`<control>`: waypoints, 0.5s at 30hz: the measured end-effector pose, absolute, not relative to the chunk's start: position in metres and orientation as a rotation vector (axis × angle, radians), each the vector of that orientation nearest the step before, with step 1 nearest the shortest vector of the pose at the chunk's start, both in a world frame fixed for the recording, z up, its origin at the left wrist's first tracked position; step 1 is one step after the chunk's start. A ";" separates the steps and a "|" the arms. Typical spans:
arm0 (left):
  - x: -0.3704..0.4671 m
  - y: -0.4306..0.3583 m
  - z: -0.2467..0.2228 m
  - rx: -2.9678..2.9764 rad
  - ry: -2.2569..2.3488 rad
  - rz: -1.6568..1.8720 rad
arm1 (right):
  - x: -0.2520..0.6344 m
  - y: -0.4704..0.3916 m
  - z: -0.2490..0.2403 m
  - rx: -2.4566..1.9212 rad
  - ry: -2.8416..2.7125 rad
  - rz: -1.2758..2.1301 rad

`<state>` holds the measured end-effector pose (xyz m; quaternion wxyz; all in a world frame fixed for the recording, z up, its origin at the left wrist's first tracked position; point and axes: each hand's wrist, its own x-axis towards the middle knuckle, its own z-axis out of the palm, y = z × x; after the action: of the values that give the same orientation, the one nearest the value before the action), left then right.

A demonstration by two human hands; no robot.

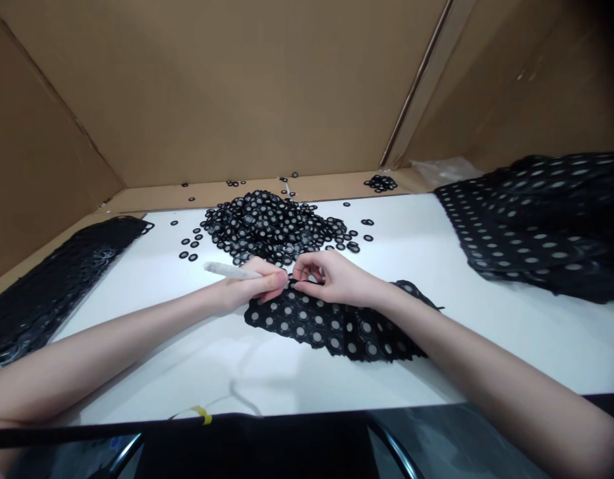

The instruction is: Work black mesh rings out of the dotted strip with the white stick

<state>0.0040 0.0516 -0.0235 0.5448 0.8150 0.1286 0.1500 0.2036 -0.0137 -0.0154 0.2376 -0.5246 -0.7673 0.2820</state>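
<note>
My left hand (pixel 257 283) is closed round a white pen-shaped tool (pixel 230 271), whose rear end points left; its working tip is hidden by the fingers. My right hand (pixel 336 276) has its fingers curled into a pinch just right of the left fingertips. What sits in that pinch is too small to make out. Both hands are at the upper edge of a black rubbery sheet (pixel 301 330) with rows of pale round spots, which lies on the white table under the right forearm. Right behind the hands rises a heap of small black rings (pixel 267 223).
Loose rings (pixel 193 257) lie around the heap, and a smaller pile (pixel 381 183) sits on the cardboard ledge. A large black dotted sheet (pixel 526 226) covers the right side. Stacked black material (pixel 62 279) lies at left. Cardboard walls (pixel 261 86) enclose the table (pixel 187 372).
</note>
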 end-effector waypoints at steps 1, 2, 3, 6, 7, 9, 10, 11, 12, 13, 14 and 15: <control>0.004 0.052 -0.025 1.931 0.310 0.366 | 0.204 -0.014 -0.016 -1.440 -2.096 0.777; 0.003 0.052 -0.026 1.920 0.316 0.385 | 0.204 -0.014 -0.016 -1.451 -2.089 0.786; 0.003 0.052 -0.028 1.898 0.323 0.414 | 0.204 -0.014 -0.017 -1.470 -2.085 0.792; 0.000 0.051 -0.032 1.795 0.326 0.532 | 0.203 -0.014 -0.017 -1.505 -2.131 0.779; -0.001 0.050 -0.033 1.763 0.319 0.563 | 0.203 -0.014 -0.017 -1.494 -2.152 0.778; -0.003 0.048 -0.034 1.721 0.297 0.592 | 0.202 -0.013 -0.016 -1.459 -2.178 0.795; -0.004 0.047 -0.034 1.710 0.289 0.591 | 0.201 -0.013 -0.016 -1.448 -2.181 0.806; -0.005 0.046 -0.034 1.706 0.286 0.581 | 0.201 -0.013 -0.016 -1.446 -2.180 0.810; -0.006 0.045 -0.034 1.708 0.288 0.569 | 0.201 -0.013 -0.016 -1.448 -2.182 0.808; -0.006 0.044 -0.033 1.716 0.291 0.555 | 0.202 -0.013 -0.016 -1.450 -2.186 0.802; -0.006 0.044 -0.033 1.726 0.295 0.539 | 0.202 -0.013 -0.017 -1.449 -2.188 0.799; -0.005 0.043 -0.033 1.732 0.298 0.524 | 0.202 -0.013 -0.017 -1.445 -2.188 0.798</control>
<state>-0.0053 0.0433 -0.0330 0.6083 0.7496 0.1288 0.2269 0.2021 -0.0132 -0.0169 0.1993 -0.5167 -0.7823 0.2853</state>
